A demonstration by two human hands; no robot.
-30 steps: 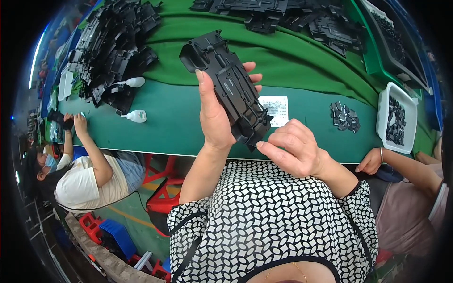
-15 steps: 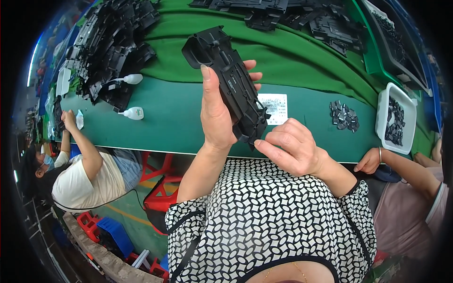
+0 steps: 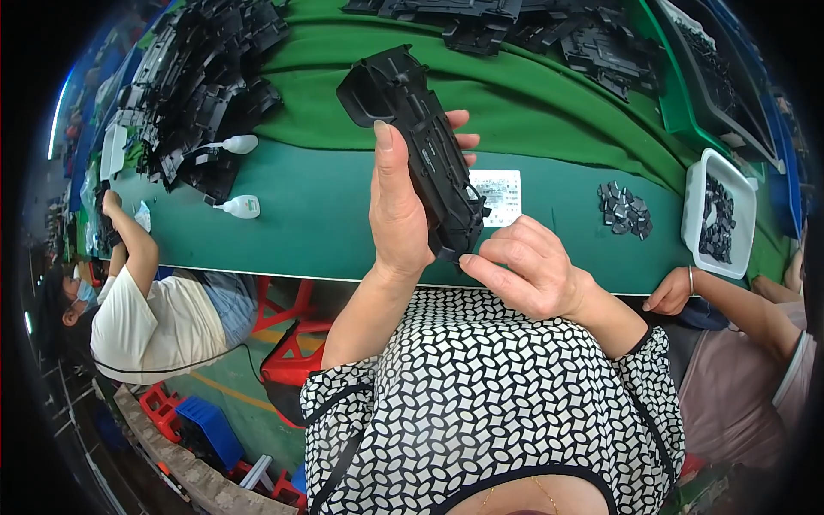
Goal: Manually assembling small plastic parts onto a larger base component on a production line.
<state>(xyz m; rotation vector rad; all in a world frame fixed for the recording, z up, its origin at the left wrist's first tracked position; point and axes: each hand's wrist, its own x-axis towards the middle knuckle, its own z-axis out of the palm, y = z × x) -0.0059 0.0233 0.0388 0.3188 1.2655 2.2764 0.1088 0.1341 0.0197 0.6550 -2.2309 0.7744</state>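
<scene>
A long black moulded plastic part slants in front of me above the table, its wide hollow end up and to the left. My left hand is closed around it, with the thumb along the near side and fingertips showing past the far edge. At the narrow lower end sits my right hand, fingers curled and pressed together, a fingertip touching the part's corner. Whether a small piece is pinched there is hidden. Just beyond, a white printed sheet lies on the green table.
Black plastic parts are heaped far left, more along the back. Two white squeeze bottles lie left. Small black pieces are piled right, beside a white bin. People sit on both sides; a co-worker's hand is near right.
The black part and my left hand have shifted slightly right. My right hand stays at the part's lower end. The co-worker on the left has moved an arm a little.
</scene>
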